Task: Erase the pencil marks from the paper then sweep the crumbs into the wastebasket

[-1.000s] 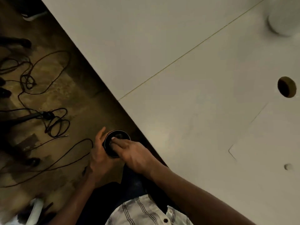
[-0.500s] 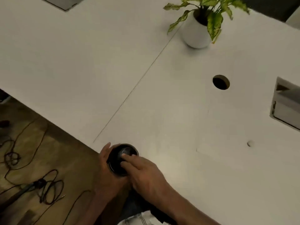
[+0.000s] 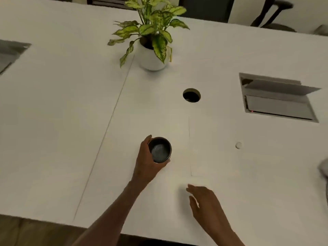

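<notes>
- Now, in the head view, the left hand (image 3: 148,162) wraps around one small dark wastebasket (image 3: 160,150), holding it upright over the white table (image 3: 53,121).
- Right hand (image 3: 204,201) hovers empty, fingers loosely spread, near and to the right of the wastebasket, not touching it.
- One sheet of paper (image 3: 213,148) lies just right of the wastebasket; one pale eraser (image 3: 238,145) rests on it.
- One potted plant (image 3: 150,41) stands farther back.

left hand (image 3: 148,161): I see it wrapped round a small dark cup (image 3: 160,150), forearm extended
right hand (image 3: 204,201): empty, fingers loosely spread
</notes>
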`<control>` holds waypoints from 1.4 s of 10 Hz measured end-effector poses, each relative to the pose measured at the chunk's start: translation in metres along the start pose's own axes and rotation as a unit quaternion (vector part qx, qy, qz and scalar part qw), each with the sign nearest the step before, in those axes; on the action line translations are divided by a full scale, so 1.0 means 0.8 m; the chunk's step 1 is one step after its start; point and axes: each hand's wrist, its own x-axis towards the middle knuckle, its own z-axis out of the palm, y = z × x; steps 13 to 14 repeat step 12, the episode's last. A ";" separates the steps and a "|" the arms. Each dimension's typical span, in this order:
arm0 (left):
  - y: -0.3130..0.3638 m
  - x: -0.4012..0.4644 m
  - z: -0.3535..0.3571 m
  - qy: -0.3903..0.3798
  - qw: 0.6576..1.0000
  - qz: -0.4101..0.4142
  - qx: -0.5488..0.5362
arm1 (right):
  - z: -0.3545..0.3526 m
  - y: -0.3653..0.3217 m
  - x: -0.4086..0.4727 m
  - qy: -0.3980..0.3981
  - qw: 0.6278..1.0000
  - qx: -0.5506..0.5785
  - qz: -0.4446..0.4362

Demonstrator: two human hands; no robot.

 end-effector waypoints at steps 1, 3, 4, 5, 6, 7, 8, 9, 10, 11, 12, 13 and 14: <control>-0.003 0.039 0.025 -0.014 1.000 -0.004 0.009 | 0.009 0.028 -0.025 -0.014 0.998 -0.007 0.066; -0.008 0.088 0.053 -0.005 0.999 -0.033 0.020 | 0.021 0.056 -0.022 -0.026 0.987 -0.034 0.154; -0.016 0.101 0.060 -0.006 0.999 -0.042 0.030 | 0.025 0.070 0.005 -0.093 0.977 -0.066 0.179; -0.019 0.107 0.066 -0.011 0.998 -0.047 0.036 | 0.033 0.078 0.029 -0.143 0.966 -0.083 0.200; -0.011 0.113 0.075 -0.012 0.998 -0.048 0.045 | 0.038 0.083 0.047 -0.171 0.956 -0.097 0.216; -0.010 0.118 0.082 -0.012 0.997 -0.047 0.059 | 0.048 0.082 0.056 -0.205 0.956 -0.068 0.199; -0.006 0.120 0.084 -0.012 0.995 -0.051 0.082 | 0.052 0.074 0.062 -0.218 0.954 -0.055 0.196; -0.002 0.122 0.085 -0.015 0.993 -0.040 0.107 | 0.054 0.065 0.068 -0.226 0.953 -0.055 0.196; 0.005 0.121 0.085 -0.031 0.977 -0.001 0.213 | 0.051 0.057 0.071 -0.233 0.954 -0.050 0.184; 0.016 0.125 0.079 -0.024 0.927 0.087 0.364 | 0.041 0.050 0.080 -0.223 0.958 -0.016 0.181; 0.052 0.131 0.075 -0.002 0.909 0.174 0.378 | 0.031 0.052 0.066 -0.155 0.978 -0.031 0.139; 0.052 0.131 0.075 -0.002 0.909 0.174 0.378 | 0.031 0.052 0.066 -0.155 0.978 -0.031 0.139; 0.052 0.131 0.075 -0.002 0.909 0.174 0.378 | 0.031 0.052 0.066 -0.155 0.978 -0.031 0.139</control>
